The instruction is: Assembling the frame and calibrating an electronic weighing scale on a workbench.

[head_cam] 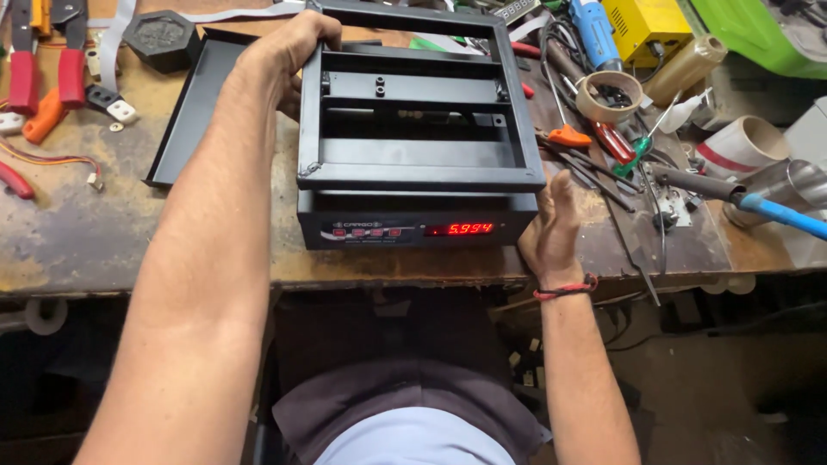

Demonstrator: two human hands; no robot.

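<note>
A black box-shaped device [413, 226] with a red digit display and red buttons on its front sits at the near edge of the workbench. On top of it lies an open black metal frame [420, 176] with cross rails. My left hand [297, 47] grips the frame's far left corner. Against the device's right side rests my right hand [551, 232], palm inward and fingers up, with a red thread band on the wrist.
A black metal cover panel [194, 108] lies left of the device. Red-handled pliers [26, 69] and a black hexagonal weight [162, 36] sit far left. Screwdrivers [603, 142], tape rolls [610, 95], a yellow box [646, 26] and a blue-handled tool [767, 207] crowd the right.
</note>
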